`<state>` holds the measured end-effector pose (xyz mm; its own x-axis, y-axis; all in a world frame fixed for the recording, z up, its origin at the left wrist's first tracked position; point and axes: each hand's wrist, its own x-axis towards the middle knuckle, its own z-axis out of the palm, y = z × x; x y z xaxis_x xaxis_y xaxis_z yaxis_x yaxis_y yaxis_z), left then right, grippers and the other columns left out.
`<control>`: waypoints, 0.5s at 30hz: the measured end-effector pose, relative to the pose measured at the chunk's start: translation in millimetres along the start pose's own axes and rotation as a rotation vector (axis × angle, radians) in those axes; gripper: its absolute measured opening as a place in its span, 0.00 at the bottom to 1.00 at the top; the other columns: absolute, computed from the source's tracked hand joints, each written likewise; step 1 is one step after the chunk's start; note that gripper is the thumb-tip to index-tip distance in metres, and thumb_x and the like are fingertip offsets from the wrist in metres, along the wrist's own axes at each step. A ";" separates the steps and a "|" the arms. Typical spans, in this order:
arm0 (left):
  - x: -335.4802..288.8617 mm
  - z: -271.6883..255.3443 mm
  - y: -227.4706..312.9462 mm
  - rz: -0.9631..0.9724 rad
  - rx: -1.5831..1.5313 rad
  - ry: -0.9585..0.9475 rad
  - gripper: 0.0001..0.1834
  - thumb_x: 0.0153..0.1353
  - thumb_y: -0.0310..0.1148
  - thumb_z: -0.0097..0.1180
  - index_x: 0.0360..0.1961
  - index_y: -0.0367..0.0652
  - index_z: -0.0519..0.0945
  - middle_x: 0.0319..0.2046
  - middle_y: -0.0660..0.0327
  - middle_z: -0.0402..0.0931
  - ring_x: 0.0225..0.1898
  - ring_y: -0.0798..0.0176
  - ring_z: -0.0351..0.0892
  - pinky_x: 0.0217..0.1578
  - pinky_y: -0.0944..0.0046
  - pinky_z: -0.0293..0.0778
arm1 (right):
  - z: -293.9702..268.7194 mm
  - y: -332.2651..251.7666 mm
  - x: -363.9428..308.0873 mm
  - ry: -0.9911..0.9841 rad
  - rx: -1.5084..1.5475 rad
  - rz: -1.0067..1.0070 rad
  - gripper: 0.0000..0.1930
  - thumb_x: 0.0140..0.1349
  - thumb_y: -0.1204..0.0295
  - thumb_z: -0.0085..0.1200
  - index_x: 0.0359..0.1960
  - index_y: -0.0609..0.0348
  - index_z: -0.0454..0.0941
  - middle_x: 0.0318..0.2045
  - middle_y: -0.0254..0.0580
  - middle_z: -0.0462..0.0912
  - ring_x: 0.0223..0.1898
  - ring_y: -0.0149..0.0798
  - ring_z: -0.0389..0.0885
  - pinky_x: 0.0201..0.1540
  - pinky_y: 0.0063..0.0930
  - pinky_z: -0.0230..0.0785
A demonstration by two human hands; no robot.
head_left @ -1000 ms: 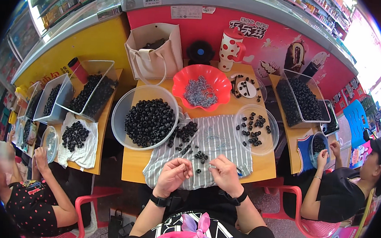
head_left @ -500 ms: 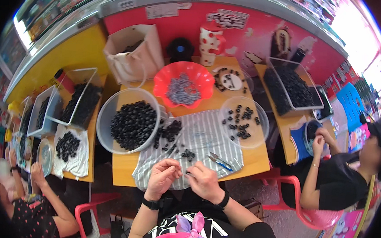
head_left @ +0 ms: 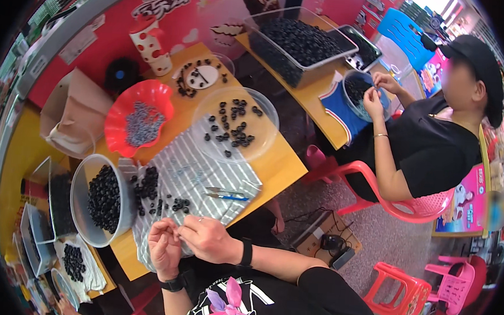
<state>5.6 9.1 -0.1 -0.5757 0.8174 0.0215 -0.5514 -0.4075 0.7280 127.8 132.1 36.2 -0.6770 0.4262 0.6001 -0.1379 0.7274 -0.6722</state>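
My left hand [head_left: 164,250] near, fingers curled; my right hand [head_left: 208,240], back uppermost, just beside it, fingertips close together. Right forearm [head_left: 283,265] slants leftward; left forearm [head_left: 175,307] rises from near edge.

Wooden table [head_left: 283,172] under striped cloth [head_left: 198,204], red bowl [head_left: 115,127], spotted tumbler [head_left: 153,48]

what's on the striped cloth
On the striped cloth: loose black beads, faint pale-blue bits, a slim blue-and-grey tool. The left hand and right hand hide part of it; anything beneath them cannot be seen.
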 end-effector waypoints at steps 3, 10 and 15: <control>-1.9 5.2 2.9 -0.037 0.049 -0.060 0.20 0.57 0.32 0.64 0.48 0.34 0.75 0.45 0.52 0.72 0.40 0.64 0.74 0.38 0.70 0.71 | 3.8 1.5 1.1 0.052 0.065 0.006 0.08 0.46 0.76 0.59 0.30 0.59 0.75 0.26 0.38 0.70 0.26 0.42 0.77 0.28 0.33 0.69; -2.5 -1.7 0.4 -0.106 0.164 -0.041 0.16 0.52 0.28 0.68 0.41 0.36 0.78 0.40 0.58 0.74 0.40 0.64 0.74 0.45 0.66 0.70 | 11.0 6.3 -5.0 0.081 0.169 -0.017 0.12 0.48 0.75 0.55 0.36 0.64 0.75 0.29 0.42 0.73 0.30 0.44 0.79 0.31 0.35 0.71; -3.8 -2.9 -0.3 -0.123 0.226 -0.006 0.12 0.53 0.25 0.65 0.39 0.34 0.78 0.36 0.59 0.73 0.37 0.65 0.74 0.43 0.67 0.71 | 1.6 11.2 -9.0 0.049 0.164 -0.068 0.10 0.51 0.73 0.52 0.35 0.64 0.74 0.30 0.42 0.73 0.30 0.44 0.78 0.31 0.35 0.71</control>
<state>6.2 5.0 -2.4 -0.5088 0.8577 -0.0737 -0.4679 -0.2037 0.8600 131.2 135.5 22.5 -0.6268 0.4073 0.6642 -0.3007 0.6600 -0.6885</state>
